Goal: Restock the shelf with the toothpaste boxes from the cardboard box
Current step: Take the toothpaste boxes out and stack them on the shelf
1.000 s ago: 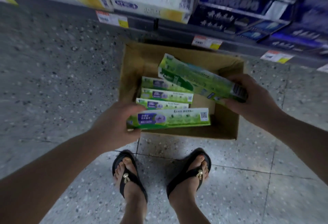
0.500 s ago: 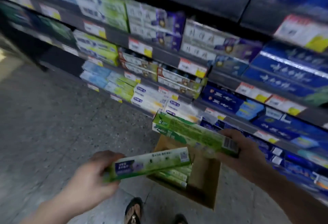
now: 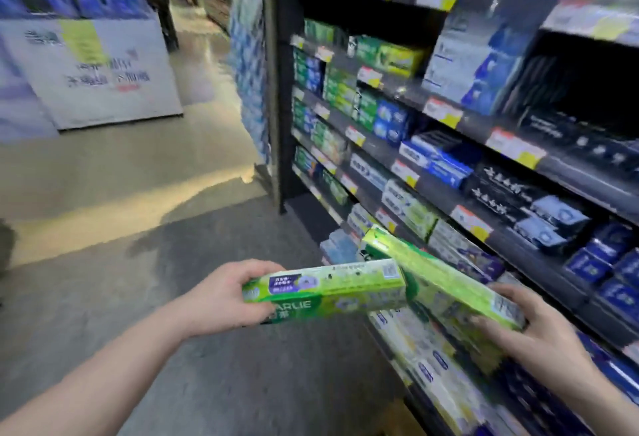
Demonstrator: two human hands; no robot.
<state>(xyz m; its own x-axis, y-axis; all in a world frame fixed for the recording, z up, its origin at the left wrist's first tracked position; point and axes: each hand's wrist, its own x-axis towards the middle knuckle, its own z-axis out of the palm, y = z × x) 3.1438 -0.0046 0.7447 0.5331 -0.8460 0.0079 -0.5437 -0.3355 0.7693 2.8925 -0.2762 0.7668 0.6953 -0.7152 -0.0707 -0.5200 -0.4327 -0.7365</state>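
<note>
My left hand (image 3: 224,294) grips one end of a green toothpaste box (image 3: 325,288) with a purple label, held level in front of me. My right hand (image 3: 529,335) holds a stack of green toothpaste boxes (image 3: 439,283) by its near end, tilted up toward the shelf (image 3: 460,214) on my right. The two loads overlap near the middle of the view. Only a brown corner of the cardboard box (image 3: 397,415) shows at the bottom edge, below my hands.
The dark shelf unit carries rows of green, blue and white toothpaste boxes with price tags (image 3: 470,223) on the rails. A white promotional stand (image 3: 100,69) sits across the aisle at left. Grey floor (image 3: 173,262) lies between them. People stand far down the aisle.
The view has swung up from the cardboard box to the shelf and aisle. Both hands have risen with their toothpaste boxes, and the box has dropped nearly out of view.
</note>
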